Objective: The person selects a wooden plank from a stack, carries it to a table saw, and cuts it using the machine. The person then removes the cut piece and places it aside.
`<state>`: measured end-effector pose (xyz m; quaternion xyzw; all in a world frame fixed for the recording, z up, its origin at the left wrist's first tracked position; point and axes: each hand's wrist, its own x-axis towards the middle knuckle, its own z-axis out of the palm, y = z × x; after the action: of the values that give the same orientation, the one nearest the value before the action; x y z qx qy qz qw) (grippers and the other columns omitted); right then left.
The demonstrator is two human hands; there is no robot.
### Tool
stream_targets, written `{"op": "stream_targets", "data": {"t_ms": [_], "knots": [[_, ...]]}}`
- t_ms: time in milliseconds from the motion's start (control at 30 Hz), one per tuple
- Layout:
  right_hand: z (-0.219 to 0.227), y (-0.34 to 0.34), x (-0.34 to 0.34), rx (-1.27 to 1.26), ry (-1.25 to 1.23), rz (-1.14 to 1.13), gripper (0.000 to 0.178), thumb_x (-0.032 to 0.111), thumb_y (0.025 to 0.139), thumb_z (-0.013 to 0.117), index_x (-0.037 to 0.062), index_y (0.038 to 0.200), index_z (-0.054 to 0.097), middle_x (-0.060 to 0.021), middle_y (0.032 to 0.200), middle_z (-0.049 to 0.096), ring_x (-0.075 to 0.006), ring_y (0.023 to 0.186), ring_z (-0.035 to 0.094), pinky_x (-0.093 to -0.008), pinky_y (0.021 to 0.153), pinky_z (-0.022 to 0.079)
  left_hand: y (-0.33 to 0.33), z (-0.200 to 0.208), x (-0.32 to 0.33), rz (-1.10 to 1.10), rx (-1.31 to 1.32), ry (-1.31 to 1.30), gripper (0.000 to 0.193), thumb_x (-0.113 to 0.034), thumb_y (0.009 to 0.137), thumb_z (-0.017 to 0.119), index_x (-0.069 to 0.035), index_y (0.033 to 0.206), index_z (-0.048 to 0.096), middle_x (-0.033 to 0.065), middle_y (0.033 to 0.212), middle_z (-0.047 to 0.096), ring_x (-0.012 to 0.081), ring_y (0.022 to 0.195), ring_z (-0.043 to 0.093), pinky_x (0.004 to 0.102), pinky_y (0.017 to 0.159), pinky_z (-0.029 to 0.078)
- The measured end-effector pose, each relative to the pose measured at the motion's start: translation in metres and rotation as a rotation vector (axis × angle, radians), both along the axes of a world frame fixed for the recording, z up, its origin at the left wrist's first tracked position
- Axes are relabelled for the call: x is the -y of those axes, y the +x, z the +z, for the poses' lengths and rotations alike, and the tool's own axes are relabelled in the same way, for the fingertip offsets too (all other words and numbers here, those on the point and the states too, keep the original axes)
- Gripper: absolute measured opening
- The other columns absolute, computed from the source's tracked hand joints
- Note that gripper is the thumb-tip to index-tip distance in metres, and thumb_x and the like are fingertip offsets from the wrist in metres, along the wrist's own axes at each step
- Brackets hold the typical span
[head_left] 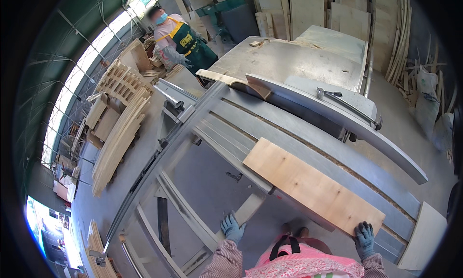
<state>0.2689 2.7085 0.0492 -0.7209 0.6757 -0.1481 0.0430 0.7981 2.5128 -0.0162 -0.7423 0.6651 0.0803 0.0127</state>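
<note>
A flat pale wooden board [313, 186] lies at a slant across the grooved metal table of a sliding table saw [301, 135]. My right hand [365, 237], in a grey-blue glove with dark fingertips, holds the board at its near right end. My left hand [233, 228], gloved the same way, lies with fingers stretched out on a pale bar [251, 207] of the open side frame, apart from the board. The undersides of both hands are hidden.
A long metal fence [347, 116] runs behind the board, beside a thin wood offcut [231, 81]. Across the machine, a masked person [181, 41] in a green apron stands. Stacked planks [120, 133] and pallets sit left; sheets [308, 12] lean at the back.
</note>
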Motion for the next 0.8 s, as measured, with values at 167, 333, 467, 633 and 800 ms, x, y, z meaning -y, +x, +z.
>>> {"op": "stream_targets", "data": {"t_ms": [167,333,467,633,800], "knots": [[-0.005,-0.014,0.024,-0.024,0.02,-0.06,0.048,0.006,0.068,0.057,0.0102,0.116,0.055,-0.014,0.129,0.047,-0.0356,0.125,0.039,-0.0531,0.105,0.027,-0.005,0.016,-0.005,-0.047,-0.043,-0.003,0.094,-0.046,0.072,0.064,-0.006,0.141,0.015,0.0208,0.135,0.032,0.0364,0.129,0.025,0.0523,0.108,0.01],[0.001,-0.016,0.054,-0.011,0.033,-0.117,0.048,0.004,0.072,0.054,0.0107,0.12,0.054,-0.0133,0.132,0.045,-0.0343,0.127,0.037,-0.0515,0.106,0.025,-0.032,0.046,0.009,-0.15,-0.054,-0.113,0.089,-0.041,0.072,0.064,-0.005,0.14,0.02,0.0236,0.138,0.027,0.0438,0.129,0.021,0.0548,0.106,0.014],[0.001,-0.025,0.077,-0.055,0.022,-0.109,0.044,0.005,0.077,0.053,0.0097,0.121,0.053,-0.0122,0.133,0.044,-0.0335,0.127,0.036,-0.0508,0.107,0.025,-0.124,0.087,0.063,-0.441,-0.299,-0.17,0.079,-0.039,0.076,0.06,-0.001,0.137,0.027,0.0248,0.14,0.025,0.0449,0.13,0.019,0.053,0.107,0.014],[-0.006,-0.055,0.108,-0.028,0.024,-0.143,0.042,0.01,0.08,0.053,0.0085,0.122,0.052,-0.0118,0.135,0.043,-0.0329,0.129,0.035,-0.0488,0.107,0.024,-0.212,0.1,0.125,-0.691,-0.337,-0.185,0.072,-0.042,0.086,0.049,0.006,0.135,0.028,0.0272,0.141,0.024,0.0389,0.133,0.02,0.0479,0.109,0.012],[0.002,-0.06,0.134,-0.04,0.021,-0.153,0.043,0.009,0.081,0.052,0.0081,0.124,0.051,-0.012,0.136,0.042,-0.0327,0.129,0.033,-0.0472,0.108,0.024,-0.263,0.071,0.16,-0.481,-0.342,-0.037,0.077,-0.047,0.087,0.044,0.01,0.135,0.022,0.0303,0.141,0.02,0.0459,0.132,0.016,0.0494,0.109,0.01]]}}
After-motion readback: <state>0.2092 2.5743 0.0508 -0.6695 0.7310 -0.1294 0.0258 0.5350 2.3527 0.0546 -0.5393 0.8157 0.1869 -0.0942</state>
